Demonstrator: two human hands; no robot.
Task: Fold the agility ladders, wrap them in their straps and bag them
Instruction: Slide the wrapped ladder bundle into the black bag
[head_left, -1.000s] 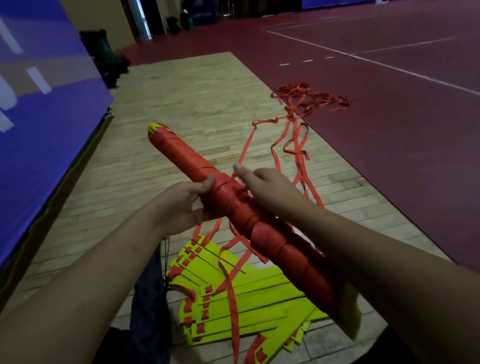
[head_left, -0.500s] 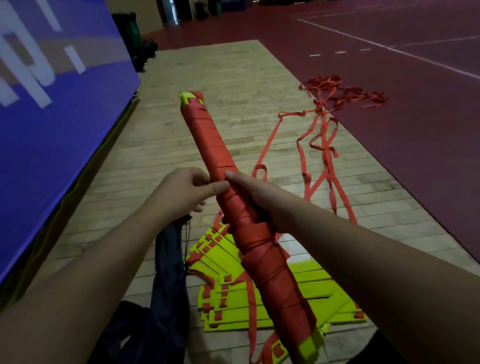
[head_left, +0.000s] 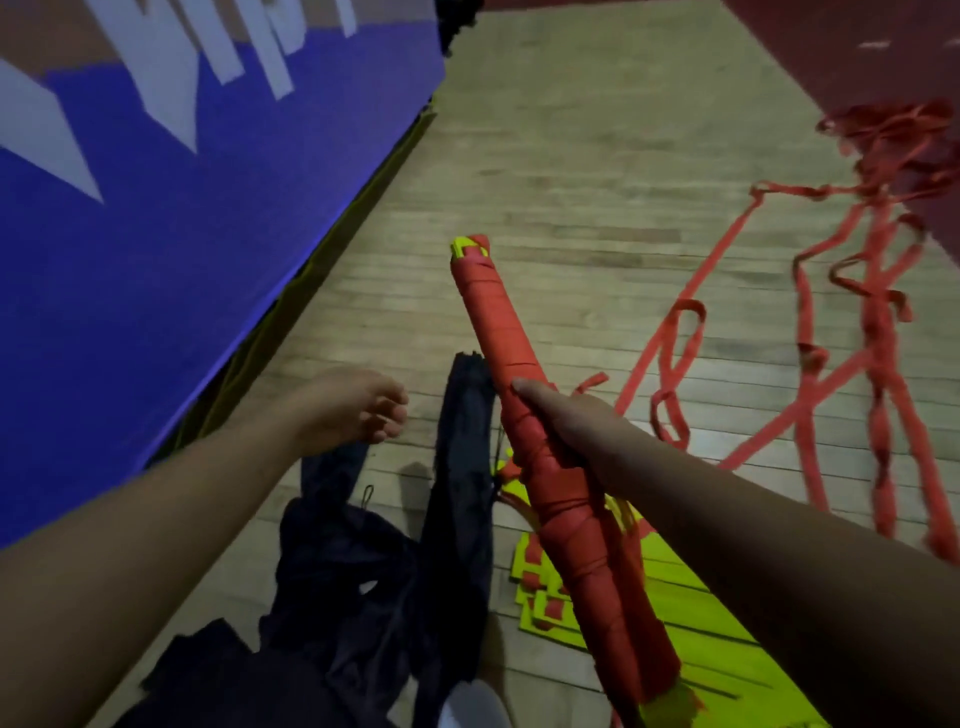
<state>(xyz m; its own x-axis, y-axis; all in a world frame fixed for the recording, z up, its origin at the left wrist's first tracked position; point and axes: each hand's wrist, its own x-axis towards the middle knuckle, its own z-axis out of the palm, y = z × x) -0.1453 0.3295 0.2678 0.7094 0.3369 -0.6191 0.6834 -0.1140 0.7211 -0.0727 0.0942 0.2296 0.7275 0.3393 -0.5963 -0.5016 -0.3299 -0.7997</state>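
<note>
My right hand (head_left: 574, 423) grips a folded agility ladder bundle (head_left: 493, 322), a long stick of yellow rungs wound tightly in red strap, pointing away from me above the floor. My left hand (head_left: 353, 405) hangs free to the left of it, fingers loosely curled, holding nothing, above a dark navy bag (head_left: 462, 415) lying crumpled on the wooden floor. Beneath the bundle lies a second stack of yellow rungs (head_left: 691, 608) with red strap pieces. Its loose red straps (head_left: 878, 332) trail across the floor to the right.
A blue padded wall mat (head_left: 171, 218) with white lettering rises along the left. Wooden floorboards (head_left: 587, 171) stretch ahead, meeting a dark red court surface (head_left: 852, 47) at the upper right. A pale shoe tip (head_left: 472, 706) shows at the bottom.
My left hand has let go of the wrapped bundle and moved left over the bag. My right hand alone now holds the bundle. The view has swung left and down.
</note>
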